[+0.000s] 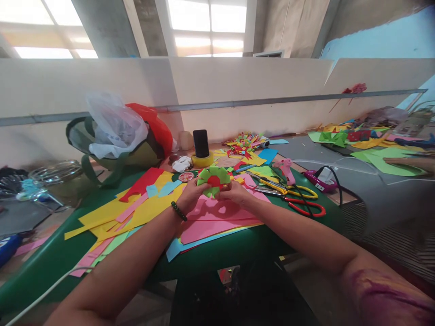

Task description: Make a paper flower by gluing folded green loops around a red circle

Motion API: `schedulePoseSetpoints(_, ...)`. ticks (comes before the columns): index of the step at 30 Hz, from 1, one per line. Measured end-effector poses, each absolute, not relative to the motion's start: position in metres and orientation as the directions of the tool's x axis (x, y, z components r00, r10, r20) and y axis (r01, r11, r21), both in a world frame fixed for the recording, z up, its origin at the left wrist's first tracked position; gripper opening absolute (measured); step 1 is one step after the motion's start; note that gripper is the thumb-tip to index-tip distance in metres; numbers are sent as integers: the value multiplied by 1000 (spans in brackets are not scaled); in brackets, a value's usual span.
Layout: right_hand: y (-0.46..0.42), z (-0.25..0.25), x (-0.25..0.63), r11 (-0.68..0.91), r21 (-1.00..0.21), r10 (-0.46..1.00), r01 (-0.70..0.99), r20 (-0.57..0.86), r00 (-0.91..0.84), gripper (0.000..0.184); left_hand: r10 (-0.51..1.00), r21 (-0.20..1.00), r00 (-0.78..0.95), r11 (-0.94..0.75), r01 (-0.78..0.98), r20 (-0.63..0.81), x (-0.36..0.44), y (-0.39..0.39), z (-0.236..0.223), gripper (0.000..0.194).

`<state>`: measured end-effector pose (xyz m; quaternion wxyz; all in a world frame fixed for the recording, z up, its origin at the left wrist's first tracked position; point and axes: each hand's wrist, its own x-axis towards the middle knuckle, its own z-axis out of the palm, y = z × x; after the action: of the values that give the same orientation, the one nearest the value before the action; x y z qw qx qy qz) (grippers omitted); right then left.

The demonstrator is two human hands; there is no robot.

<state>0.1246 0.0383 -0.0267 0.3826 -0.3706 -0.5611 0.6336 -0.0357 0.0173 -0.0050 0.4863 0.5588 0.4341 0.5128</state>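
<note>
A green paper flower with a red centre (214,181) is held up over the middle of the table. My left hand (191,195), with a dark beaded bracelet at its wrist, pinches the flower's left side. On the right edge, the fingers of my right hand (236,194) are closed on the same flower. Beneath both hands lies a stack of pink paper sheets (204,228). Yellow-handled scissors (302,191) and red-handled scissors (311,207) rest to the right. Beside them is a pink glue gun (286,171).
Yellow paper strips and sheets (125,213) cover the left of the green table (272,244). A phone (201,144) stands upright behind the flower. A bag (125,154) sits back left. A purple power strip (319,180) and cables lie right. Another person's hand (413,161) shows far right.
</note>
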Motion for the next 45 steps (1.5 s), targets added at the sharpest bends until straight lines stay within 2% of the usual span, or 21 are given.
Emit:
schedulePoseSetpoints(6,39,-24,125,-40,-986,909,-164,33,-415,34,977,985,127,-163,-55,168,-34,12,1,26)
schedulePoseSetpoints(10,43,-26,126,25,-978,931,-207,98,-352,29,977,991,171,-119,-58,128,-32,9,1,31)
schedulePoseSetpoints(14,46,-30,127,73,-979,928,-189,136,-346,27,967,988,247,-27,-155,65,-30,8,1,31)
schedulePoseSetpoints(18,47,-32,127,106,-978,918,-180,166,-361,34,987,981,159,21,-193,10,-30,10,-1,30)
schedulePoseSetpoints(22,50,-33,126,90,-977,916,-193,158,-369,39,996,985,79,-29,-168,43,-35,16,-6,23)
schedulePoseSetpoints(26,53,-33,128,83,-967,948,-239,151,-282,42,994,994,92,-51,-92,60,-41,18,-6,18)
schedulePoseSetpoints(32,53,-32,128,88,-954,941,-286,174,-289,45,987,980,162,20,-197,13,-35,11,-1,27)
schedulePoseSetpoints(36,51,-32,127,108,-942,944,-317,198,-265,47,994,984,106,8,-176,11,-33,11,-2,28)
schedulePoseSetpoints(40,49,-30,127,142,-954,935,-265,217,-282,46,998,978,40,-33,-206,42,-37,15,-1,23)
schedulePoseSetpoints(45,48,-25,138,282,-922,950,-265,306,-56,42,956,902,-271,-16,-431,-112,-63,28,15,18)
